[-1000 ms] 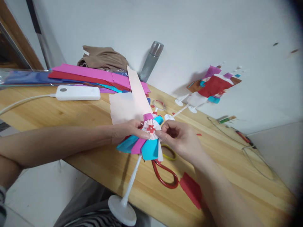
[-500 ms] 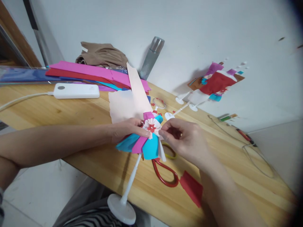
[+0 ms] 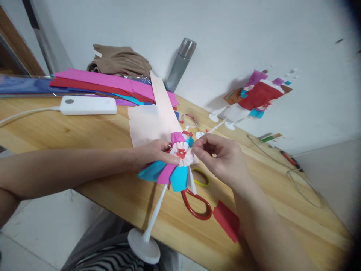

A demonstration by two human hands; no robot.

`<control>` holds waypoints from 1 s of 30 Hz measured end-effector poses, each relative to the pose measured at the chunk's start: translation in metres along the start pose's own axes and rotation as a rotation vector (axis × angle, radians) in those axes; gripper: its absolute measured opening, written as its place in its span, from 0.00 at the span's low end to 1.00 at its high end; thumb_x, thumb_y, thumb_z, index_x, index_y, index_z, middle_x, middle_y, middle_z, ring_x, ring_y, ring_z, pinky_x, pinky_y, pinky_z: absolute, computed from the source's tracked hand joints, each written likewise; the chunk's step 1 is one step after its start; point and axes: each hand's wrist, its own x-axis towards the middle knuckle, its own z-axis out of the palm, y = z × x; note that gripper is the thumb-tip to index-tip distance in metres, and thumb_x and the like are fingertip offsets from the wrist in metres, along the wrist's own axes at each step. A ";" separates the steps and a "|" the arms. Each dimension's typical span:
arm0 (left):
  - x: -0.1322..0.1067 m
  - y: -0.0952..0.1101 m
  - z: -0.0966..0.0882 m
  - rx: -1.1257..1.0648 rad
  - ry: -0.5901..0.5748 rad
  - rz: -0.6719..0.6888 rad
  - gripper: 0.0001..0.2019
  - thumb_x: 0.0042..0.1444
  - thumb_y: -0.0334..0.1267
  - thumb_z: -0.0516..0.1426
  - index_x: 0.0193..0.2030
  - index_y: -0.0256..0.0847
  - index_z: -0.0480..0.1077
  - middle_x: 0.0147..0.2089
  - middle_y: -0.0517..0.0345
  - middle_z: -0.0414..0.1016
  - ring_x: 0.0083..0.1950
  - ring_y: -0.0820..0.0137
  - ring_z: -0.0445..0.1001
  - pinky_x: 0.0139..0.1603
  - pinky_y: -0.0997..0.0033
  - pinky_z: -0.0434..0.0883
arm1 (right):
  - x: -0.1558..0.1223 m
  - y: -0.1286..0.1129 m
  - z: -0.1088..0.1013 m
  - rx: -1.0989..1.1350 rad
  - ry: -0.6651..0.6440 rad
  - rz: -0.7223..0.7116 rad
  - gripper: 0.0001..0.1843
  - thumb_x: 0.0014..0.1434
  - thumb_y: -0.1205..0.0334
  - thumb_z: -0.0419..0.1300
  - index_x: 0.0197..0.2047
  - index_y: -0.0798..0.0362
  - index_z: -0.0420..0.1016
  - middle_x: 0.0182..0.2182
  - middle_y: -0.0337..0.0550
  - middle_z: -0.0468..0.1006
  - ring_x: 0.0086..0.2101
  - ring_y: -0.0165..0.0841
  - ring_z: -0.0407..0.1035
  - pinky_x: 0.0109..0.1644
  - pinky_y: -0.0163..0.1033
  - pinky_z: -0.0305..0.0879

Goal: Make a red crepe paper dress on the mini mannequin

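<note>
My left hand (image 3: 153,153) is closed on a doll-like paper craft (image 3: 178,177) with turquoise, magenta and white strips, mounted on a white plastic stand (image 3: 144,245) that tilts over the table's front edge. The left thumb presses beside a pleated pale pink rosette (image 3: 182,157), which has a small red flower at its centre. My right hand (image 3: 218,156) pinches at the rosette's right edge with thumb and forefinger. Below the craft lie red-handled scissors (image 3: 210,212), partly hidden by it, and a yellow ring of tape (image 3: 207,184). A red paper piece (image 3: 226,221) lies near my right forearm.
Coloured paper strips (image 3: 96,79), a white power bank (image 3: 88,105) and brown cloth (image 3: 121,62) lie at the back left. A grey bottle (image 3: 180,66) stands by the wall. More finished crafts on stands (image 3: 258,96) stand at the back right, near a cable (image 3: 300,192).
The right fingers have shifted slightly up along the rosette's edge. The rosette looks rounder and more spread. The left hand keeps its hold, and the camera view has shifted a little.
</note>
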 end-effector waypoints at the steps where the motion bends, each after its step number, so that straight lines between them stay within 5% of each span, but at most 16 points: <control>1: 0.000 0.001 0.001 0.006 0.002 -0.001 0.15 0.43 0.35 0.69 0.40 0.35 0.77 0.40 0.54 0.81 0.39 0.67 0.77 0.47 0.67 0.71 | 0.000 0.001 0.001 0.021 0.021 -0.013 0.06 0.57 0.66 0.59 0.28 0.52 0.71 0.22 0.37 0.70 0.22 0.27 0.62 0.25 0.35 0.57; 6: 0.000 0.002 0.004 0.098 0.046 0.002 0.16 0.43 0.33 0.69 0.41 0.35 0.77 0.42 0.54 0.80 0.42 0.66 0.77 0.47 0.66 0.70 | 0.000 0.003 0.004 -0.028 0.017 -0.199 0.09 0.62 0.67 0.57 0.42 0.50 0.78 0.29 0.40 0.73 0.30 0.32 0.67 0.33 0.39 0.63; 10: 0.000 0.002 0.003 0.143 0.057 0.017 0.16 0.43 0.34 0.69 0.41 0.35 0.76 0.43 0.52 0.80 0.43 0.65 0.77 0.48 0.65 0.69 | 0.000 0.000 0.003 -0.112 -0.049 -0.292 0.12 0.65 0.68 0.54 0.43 0.49 0.79 0.30 0.41 0.72 0.32 0.33 0.68 0.36 0.40 0.64; 19: 0.000 0.004 0.004 0.100 0.044 -0.006 0.14 0.44 0.34 0.68 0.39 0.35 0.77 0.39 0.56 0.80 0.39 0.69 0.76 0.45 0.69 0.69 | 0.001 0.004 -0.002 -0.152 0.017 -0.219 0.08 0.60 0.66 0.62 0.29 0.52 0.74 0.25 0.39 0.73 0.27 0.30 0.66 0.30 0.38 0.60; 30: 0.000 0.002 0.003 0.073 0.030 -0.006 0.16 0.44 0.34 0.69 0.41 0.36 0.78 0.43 0.54 0.81 0.44 0.64 0.77 0.51 0.65 0.70 | -0.001 0.003 -0.012 -0.162 0.031 -0.157 0.08 0.60 0.60 0.65 0.30 0.51 0.76 0.25 0.40 0.75 0.25 0.30 0.66 0.29 0.38 0.60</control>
